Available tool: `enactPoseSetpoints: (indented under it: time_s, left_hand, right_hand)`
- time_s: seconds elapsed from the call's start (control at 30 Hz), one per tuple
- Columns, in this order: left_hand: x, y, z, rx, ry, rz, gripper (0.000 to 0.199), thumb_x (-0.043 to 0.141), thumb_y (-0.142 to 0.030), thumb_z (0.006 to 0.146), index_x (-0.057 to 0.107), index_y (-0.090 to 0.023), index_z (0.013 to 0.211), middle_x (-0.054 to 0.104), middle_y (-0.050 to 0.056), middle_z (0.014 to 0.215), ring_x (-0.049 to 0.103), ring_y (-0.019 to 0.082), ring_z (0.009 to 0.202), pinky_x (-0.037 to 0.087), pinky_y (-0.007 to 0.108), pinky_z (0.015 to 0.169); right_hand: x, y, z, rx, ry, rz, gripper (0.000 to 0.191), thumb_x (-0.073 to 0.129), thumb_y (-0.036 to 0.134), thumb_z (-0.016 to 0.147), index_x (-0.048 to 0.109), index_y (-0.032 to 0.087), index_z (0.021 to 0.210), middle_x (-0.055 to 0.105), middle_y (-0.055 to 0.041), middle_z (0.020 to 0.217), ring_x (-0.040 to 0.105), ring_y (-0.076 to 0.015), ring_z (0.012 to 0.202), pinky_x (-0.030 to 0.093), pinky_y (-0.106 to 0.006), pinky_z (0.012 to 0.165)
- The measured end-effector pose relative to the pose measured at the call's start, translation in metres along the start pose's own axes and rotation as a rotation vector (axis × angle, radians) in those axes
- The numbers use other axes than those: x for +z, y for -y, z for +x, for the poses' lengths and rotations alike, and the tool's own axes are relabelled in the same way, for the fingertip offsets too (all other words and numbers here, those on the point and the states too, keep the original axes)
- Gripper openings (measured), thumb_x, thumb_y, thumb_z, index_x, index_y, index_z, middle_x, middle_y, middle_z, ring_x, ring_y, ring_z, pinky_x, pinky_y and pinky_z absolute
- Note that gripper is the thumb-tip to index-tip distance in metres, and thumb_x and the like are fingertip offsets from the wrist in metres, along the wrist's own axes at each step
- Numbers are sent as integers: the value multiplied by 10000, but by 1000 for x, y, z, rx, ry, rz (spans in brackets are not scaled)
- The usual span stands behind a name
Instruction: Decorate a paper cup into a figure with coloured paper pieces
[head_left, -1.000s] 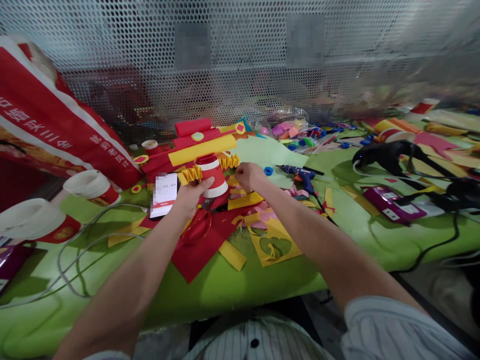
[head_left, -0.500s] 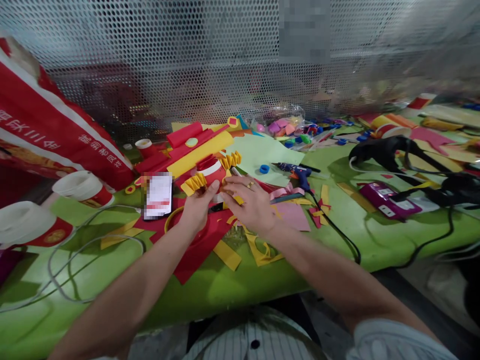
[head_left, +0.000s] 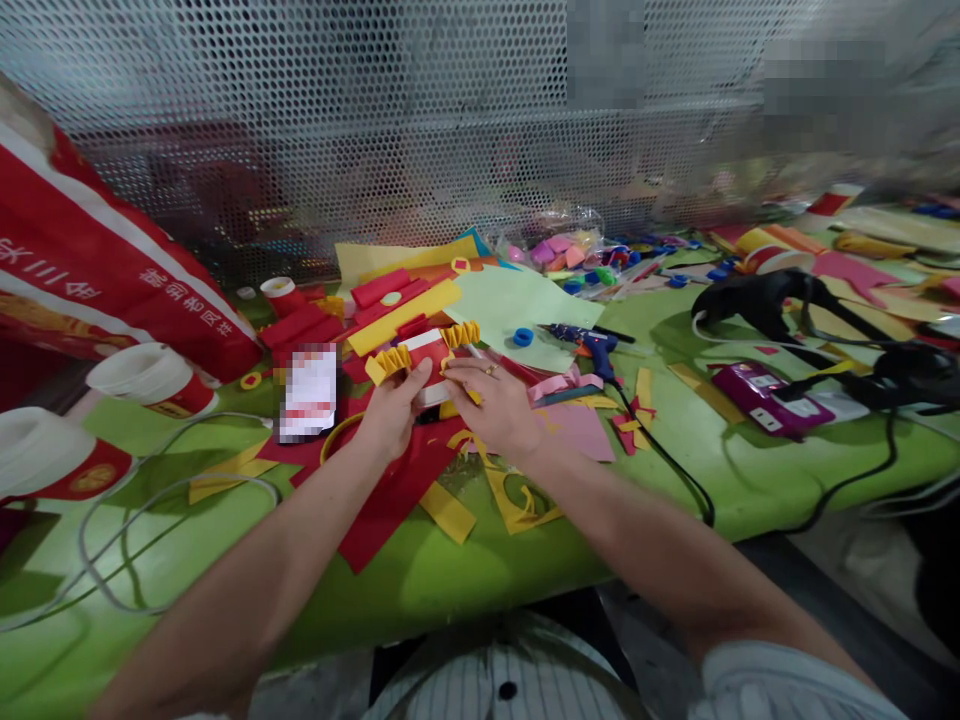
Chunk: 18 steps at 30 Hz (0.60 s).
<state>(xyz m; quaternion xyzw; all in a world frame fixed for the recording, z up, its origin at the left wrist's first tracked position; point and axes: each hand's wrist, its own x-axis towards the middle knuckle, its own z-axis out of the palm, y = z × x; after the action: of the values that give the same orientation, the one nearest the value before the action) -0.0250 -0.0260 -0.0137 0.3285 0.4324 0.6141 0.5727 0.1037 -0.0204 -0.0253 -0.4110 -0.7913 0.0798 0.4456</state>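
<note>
The left hand [head_left: 394, 410] holds the red paper cup [head_left: 426, 352] near the red sheet [head_left: 382, 520], and the right hand [head_left: 495, 405] touches it, whether pinching I cannot tell, so too strong pressure could dent it or loosen its pleated strips [head_left: 461, 335].

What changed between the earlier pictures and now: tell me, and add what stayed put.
The right hand moved left and toward the person, from beyond the right side of the cup to its front, which it now touches. The left hand keeps its hold on the cup; the phone and glue gun stayed on the table.
</note>
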Motion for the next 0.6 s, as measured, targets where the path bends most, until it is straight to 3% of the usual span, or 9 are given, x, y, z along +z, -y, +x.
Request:
enactPoseSetpoints:
  time_s: [0.13, 0.4, 0.6]
  left_hand:
    - [1, 2, 4, -148, -25, 32, 306, 748, -398, 594, 622, -141, 702, 621, 4, 598, 585, 133, 579, 523, 297, 634]
    - [0, -5, 8, -357, -104, 32, 334, 590, -496, 736, 647, -167, 747, 654, 53, 663, 609, 162, 595, 544, 315, 558]
    - [3, -22, -2, -415, -153, 6, 244, 508, -385, 804, 617, -171, 763, 601, 39, 586, 608, 174, 584, 548, 328, 584]
  right_hand:
    - [-2, -1, 2, 71, 92, -100, 256, 407, 251, 871, 655, 204, 916, 679, -68, 1006, 605, -183, 941, 470, -326, 831]
    - [-3, 0, 14, 197, 116, -119, 231, 433, 264, 852, 650, 202, 905, 683, -64, 954, 599, -196, 891, 447, -300, 765]
    - [-3, -9, 20, 275, 88, -79, 231, 447, 270, 831, 654, 193, 898, 676, -70, 937, 599, -194, 855, 445, -298, 759]
